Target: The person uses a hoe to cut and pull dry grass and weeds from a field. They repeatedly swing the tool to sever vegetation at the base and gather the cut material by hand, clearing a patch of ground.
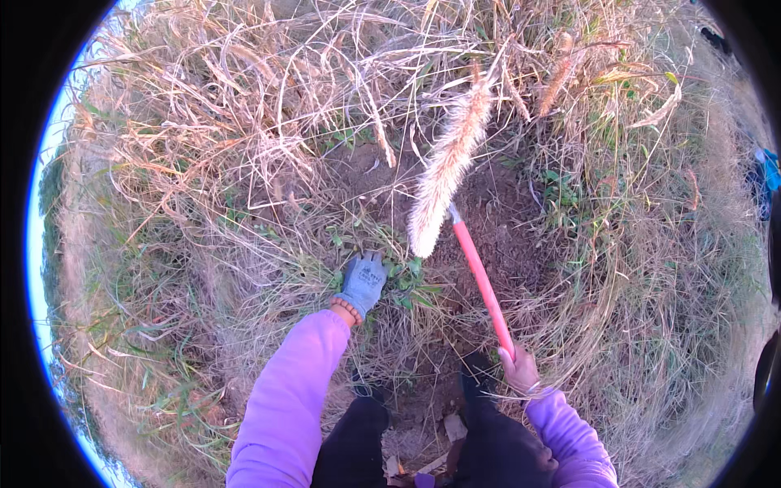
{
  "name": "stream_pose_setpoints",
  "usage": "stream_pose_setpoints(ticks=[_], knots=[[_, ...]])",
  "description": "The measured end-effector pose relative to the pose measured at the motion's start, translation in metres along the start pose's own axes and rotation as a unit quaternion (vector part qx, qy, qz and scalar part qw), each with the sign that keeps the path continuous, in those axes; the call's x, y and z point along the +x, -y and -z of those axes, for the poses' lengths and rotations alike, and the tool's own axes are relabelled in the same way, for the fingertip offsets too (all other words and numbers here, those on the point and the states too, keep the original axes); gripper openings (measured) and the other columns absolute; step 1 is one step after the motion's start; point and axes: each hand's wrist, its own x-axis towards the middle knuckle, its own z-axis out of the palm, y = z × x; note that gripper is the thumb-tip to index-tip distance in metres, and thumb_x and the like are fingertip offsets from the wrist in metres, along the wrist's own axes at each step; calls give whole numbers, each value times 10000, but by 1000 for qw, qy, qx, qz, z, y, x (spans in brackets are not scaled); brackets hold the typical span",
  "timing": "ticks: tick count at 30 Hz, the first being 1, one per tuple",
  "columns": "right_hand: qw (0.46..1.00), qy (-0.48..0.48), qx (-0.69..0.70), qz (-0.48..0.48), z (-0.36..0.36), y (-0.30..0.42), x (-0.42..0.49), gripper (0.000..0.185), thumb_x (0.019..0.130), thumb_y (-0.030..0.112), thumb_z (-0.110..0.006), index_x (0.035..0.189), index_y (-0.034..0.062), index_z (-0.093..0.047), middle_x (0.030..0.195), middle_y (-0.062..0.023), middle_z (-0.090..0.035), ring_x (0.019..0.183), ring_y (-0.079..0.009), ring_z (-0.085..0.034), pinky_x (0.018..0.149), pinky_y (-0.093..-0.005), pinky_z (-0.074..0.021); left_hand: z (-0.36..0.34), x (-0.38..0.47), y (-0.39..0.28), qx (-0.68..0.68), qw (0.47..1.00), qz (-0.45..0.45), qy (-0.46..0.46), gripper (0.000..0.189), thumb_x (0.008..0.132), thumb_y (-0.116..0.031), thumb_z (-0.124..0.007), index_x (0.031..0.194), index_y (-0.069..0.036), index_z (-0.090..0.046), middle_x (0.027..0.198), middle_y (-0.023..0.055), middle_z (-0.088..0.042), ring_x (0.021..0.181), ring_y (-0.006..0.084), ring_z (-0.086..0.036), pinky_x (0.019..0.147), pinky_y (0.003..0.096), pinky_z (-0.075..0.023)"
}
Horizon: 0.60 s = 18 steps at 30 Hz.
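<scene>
My left hand (364, 282), in a grey-blue work glove bearing printed writing, is low among weeds (407, 282) and dry grass. Its fingers bend down into the stems, so whatever is under the palm is hidden. My bare right hand (520, 368) grips the lower end of a long-handled tool's red handle (482, 282). The handle slants up and away to a pale metal neck (454, 213). A fuzzy grass seed head (450, 168), close to the camera, covers the tool's working end. Dark bare soil (509, 229) lies around that end.
Tall dry grass (244, 116) arches across the far side, and denser grass (647, 262) stands at the right. My dark-clad legs (357, 442) are at the bottom, with a flat stone-like piece (454, 427) between them. A blue object (770, 171) shows at the right rim.
</scene>
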Motion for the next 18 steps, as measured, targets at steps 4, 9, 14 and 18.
stream_pose_setpoints(ticks=[4,9,14,18], knots=[[978,84,-166,-94,21,-17,-64,276,908,284,-619,918,10,-595,648,-131,-597,536,-254,-579,519,-385,-445,-10,19,0,-63,996,-24,-50,401,806,-139,-529,1205,-151,-564,1158,102,-558,1092,269,-519,922,419,-393],[974,58,177,-129,21,-11,-99,189,931,224,-606,914,36,-597,638,41,-516,531,-72,-468,470,-242,-378,-19,61,-1,-87,990,-53,-95,420,730,-183,-582,1145,-140,-538,1073,117,-633,816,231,-620,702,406,-485],[977,86,134,-139,23,7,-83,231,934,264,-595,904,36,-584,611,28,-504,526,-75,-449,471,-274,-380,-37,32,7,-161,956,56,239,492,628,-194,-648,1051,-144,-401,875,111,-595,579,216,-589,524,394,-490],[997,63,34,-35,7,29,-24,263,933,278,-577,874,23,-584,550,-52,-512,497,-106,-495,465,-319,-411,-67,-41,45,-22,976,122,177,218,516,-249,-710,565,-242,-498,572,2,-556,399,155,-490,420,393,-415]])
